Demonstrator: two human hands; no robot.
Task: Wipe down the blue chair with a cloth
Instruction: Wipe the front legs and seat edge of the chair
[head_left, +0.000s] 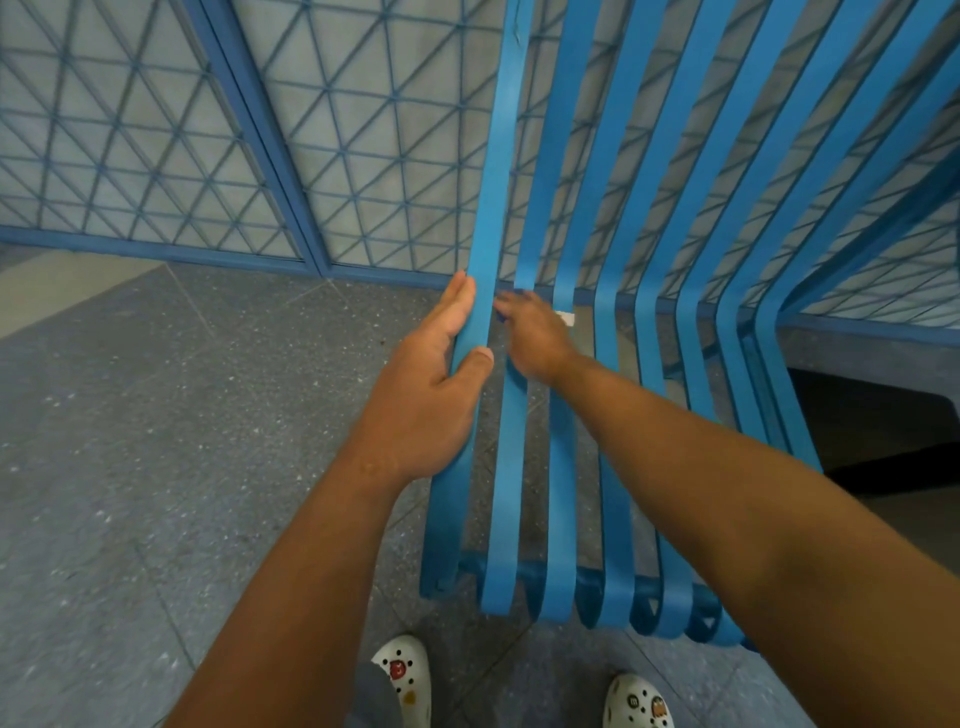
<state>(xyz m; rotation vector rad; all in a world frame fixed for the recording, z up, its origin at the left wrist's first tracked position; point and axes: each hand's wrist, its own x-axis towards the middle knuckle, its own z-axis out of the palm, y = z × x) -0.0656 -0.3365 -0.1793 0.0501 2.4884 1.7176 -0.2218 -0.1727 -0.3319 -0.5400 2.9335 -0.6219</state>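
Note:
The blue chair (618, 218) is made of several curved blue slats and fills the right half of the view. My left hand (431, 395) grips its leftmost slat, with the thumb over the front of the slat and the fingers along its outer edge. My right hand (530, 338) reaches to where the seat bends up into the back, and it is blurred. A small white bit of cloth (567, 318) shows just past its fingers, against the third slat. Most of the cloth is hidden by the hand.
A blue metal fence (208, 156) with a triangular mesh stands behind the chair. The floor (156, 441) is grey speckled stone. My feet in white clogs (408, 680) stand just in front of the seat edge. A dark opening (872, 431) lies at the right.

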